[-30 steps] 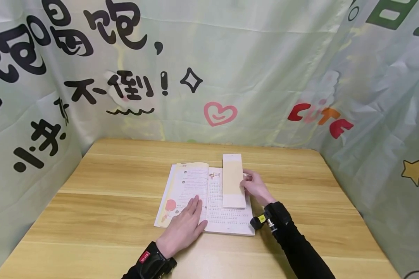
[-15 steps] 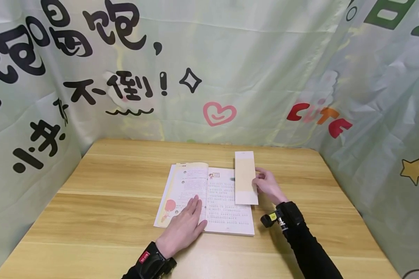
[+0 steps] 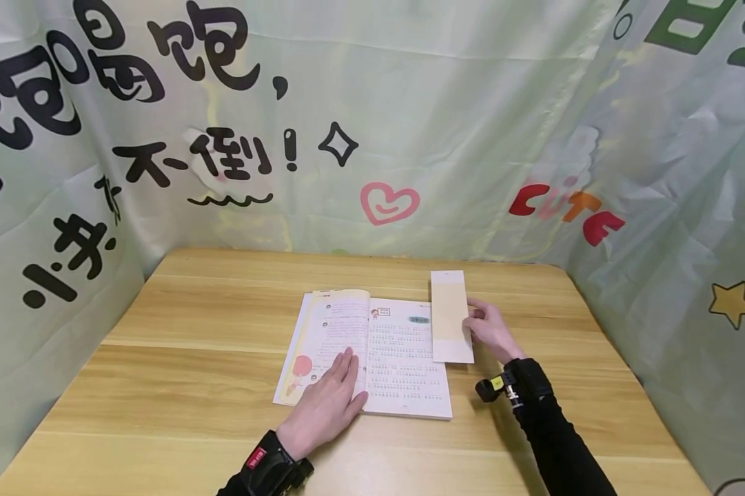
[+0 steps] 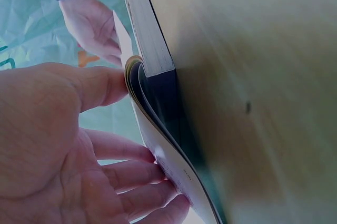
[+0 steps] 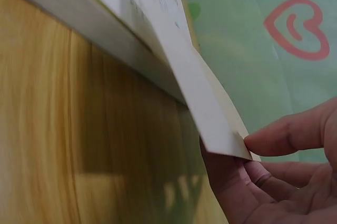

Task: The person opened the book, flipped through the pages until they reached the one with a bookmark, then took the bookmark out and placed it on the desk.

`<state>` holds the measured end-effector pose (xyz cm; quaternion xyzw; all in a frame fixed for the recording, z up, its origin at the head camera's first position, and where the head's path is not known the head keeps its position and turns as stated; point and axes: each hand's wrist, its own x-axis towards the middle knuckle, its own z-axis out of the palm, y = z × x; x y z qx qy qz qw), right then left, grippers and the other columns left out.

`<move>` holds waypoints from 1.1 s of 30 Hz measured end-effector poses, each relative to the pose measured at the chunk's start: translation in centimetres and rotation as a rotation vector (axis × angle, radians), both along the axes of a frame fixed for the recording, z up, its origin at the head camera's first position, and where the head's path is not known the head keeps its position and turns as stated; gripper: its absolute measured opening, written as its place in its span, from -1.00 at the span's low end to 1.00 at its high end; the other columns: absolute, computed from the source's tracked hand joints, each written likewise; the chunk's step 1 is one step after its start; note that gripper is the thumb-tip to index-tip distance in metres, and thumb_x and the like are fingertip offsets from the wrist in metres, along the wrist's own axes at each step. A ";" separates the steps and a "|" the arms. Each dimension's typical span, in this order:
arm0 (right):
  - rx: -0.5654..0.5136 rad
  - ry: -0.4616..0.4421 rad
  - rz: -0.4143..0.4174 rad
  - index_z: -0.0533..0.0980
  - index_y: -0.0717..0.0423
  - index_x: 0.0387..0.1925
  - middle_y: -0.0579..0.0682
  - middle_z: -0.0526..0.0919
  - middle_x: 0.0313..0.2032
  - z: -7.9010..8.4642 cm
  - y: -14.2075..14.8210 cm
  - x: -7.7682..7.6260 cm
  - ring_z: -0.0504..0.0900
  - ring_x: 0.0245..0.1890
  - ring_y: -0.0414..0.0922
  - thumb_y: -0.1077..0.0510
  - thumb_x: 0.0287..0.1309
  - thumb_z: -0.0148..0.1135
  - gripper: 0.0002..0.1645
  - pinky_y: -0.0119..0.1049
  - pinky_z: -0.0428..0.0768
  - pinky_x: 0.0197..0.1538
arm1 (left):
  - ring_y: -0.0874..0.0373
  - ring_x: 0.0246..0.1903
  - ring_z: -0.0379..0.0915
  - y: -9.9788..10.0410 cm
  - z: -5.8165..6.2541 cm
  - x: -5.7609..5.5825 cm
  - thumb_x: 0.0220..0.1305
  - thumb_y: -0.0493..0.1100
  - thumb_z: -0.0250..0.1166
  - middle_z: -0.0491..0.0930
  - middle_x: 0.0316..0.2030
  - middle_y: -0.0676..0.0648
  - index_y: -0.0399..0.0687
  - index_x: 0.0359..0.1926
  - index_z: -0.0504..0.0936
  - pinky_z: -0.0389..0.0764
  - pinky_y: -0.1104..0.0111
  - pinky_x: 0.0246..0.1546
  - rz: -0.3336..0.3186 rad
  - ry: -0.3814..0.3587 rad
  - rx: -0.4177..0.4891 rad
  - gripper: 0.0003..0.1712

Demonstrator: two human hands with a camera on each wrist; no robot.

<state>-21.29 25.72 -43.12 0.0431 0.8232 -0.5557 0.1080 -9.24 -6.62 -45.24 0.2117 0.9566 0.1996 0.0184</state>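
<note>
An open book [image 3: 403,386] with printed pages lies on the wooden table. Flat on its left page rests my left hand [image 3: 327,403], fingers straight; in the left wrist view the thumb [image 4: 105,87] lies by the curved inner edge of the pages. My right hand [image 3: 491,332] pinches the right edge of a long cream-and-white card strip [image 3: 450,317] between thumb and fingers. The strip overlaps the book's right edge in the head view and reaches past it. In the right wrist view the strip [image 5: 200,103] slants out from the book, over the table.
The wooden table [image 3: 192,358] reaches back to a pale green fabric backdrop [image 3: 471,117] with printed characters, a pink heart and a star. Both wrists wear black straps with a small device. A dark cable [image 3: 741,481] shows at the bottom right corner.
My right hand has drawn the card strip rightward across the right page, uncovering more of the print. The left hand has stayed in place on the left page.
</note>
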 end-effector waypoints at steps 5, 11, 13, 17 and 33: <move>0.026 -0.009 -0.005 0.03 0.43 0.51 -0.01 0.42 -0.22 -0.2 1.0 -0.1 0.37 -0.45 -0.29 0.39 0.26 -0.02 -0.20 -0.46 0.39 -0.42 | -0.22 0.47 0.23 0.0 0.1 0.1 0.47 -0.01 0.15 0.22 0.49 -0.36 -0.41 0.43 0.29 0.63 -0.17 0.12 -0.001 -0.003 0.002 -0.28; 0.044 -0.005 -0.001 0.04 0.44 0.50 -0.01 0.43 -0.22 -0.6 2.2 -0.5 0.36 -0.46 -0.30 0.39 0.27 -0.01 -0.21 -0.47 0.36 -0.44 | -0.21 0.48 0.22 0.0 -0.1 0.0 0.48 0.01 0.13 0.21 0.49 -0.35 -0.41 0.43 0.28 0.63 -0.17 0.13 0.005 -0.013 0.004 -0.28; 0.056 -0.003 -0.005 0.05 0.44 0.50 -0.01 0.44 -0.22 -0.9 2.4 -0.7 0.35 -0.48 -0.31 0.39 0.27 -0.01 -0.21 -0.48 0.35 -0.46 | -0.21 0.48 0.21 0.0 -0.1 -0.1 0.48 0.02 0.12 0.21 0.50 -0.35 -0.40 0.44 0.28 0.63 -0.17 0.13 0.007 -0.015 0.004 -0.28; 0.087 0.005 -0.010 0.08 0.45 0.49 0.01 0.45 -0.21 -1.5 2.9 -0.9 0.35 -0.50 -0.32 0.39 0.27 -0.01 -0.23 -0.49 0.35 -0.49 | -0.21 0.48 0.22 0.0 -0.1 -0.1 0.48 0.02 0.12 0.21 0.50 -0.34 -0.40 0.43 0.29 0.62 -0.17 0.14 0.007 -0.014 0.004 -0.28; 0.197 0.053 -0.026 0.14 0.52 0.44 0.13 0.49 -0.21 -2.1 2.8 -0.9 0.43 -0.34 -0.18 0.39 0.21 0.04 -0.24 -0.45 0.45 -0.42 | -0.22 0.48 0.22 0.0 -0.2 -0.1 0.48 0.02 0.12 0.21 0.49 -0.35 -0.40 0.44 0.28 0.63 -0.17 0.12 0.002 -0.004 0.002 -0.28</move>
